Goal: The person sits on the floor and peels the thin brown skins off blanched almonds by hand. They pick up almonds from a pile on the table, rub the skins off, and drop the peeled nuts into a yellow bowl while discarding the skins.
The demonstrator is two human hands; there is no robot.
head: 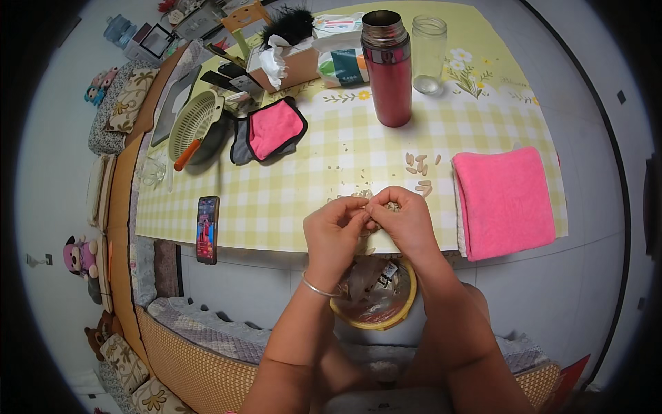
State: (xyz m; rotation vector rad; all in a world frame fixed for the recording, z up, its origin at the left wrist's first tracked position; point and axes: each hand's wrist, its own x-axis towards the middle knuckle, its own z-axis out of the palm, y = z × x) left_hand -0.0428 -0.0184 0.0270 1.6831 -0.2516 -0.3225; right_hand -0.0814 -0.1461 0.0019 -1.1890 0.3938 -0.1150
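My left hand (333,227) and my right hand (403,217) meet above the near edge of the table. Their thumbs and index fingers pinch together on a small seed-like piece, which the fingertips mostly hide. Below and behind the fingers lies a pile of pale seeds or husks (364,194), partly covered by my hands. Beyond my right hand, several larger tan seeds (420,164) are scattered on the checked tablecloth (269,207). Under the table edge, between my forearms, stands a yellow-rimmed waste bin (414,290) lined with a plastic bag and holding litter.
A pink folded towel (507,202) lies right. Behind stand a lidless red thermos (388,77) and a glass jar (429,52). Leftward are a smartphone (207,227) overhanging the edge, a pink-and-grey cloth (276,129), a colander (195,124) and a tissue box (295,67).
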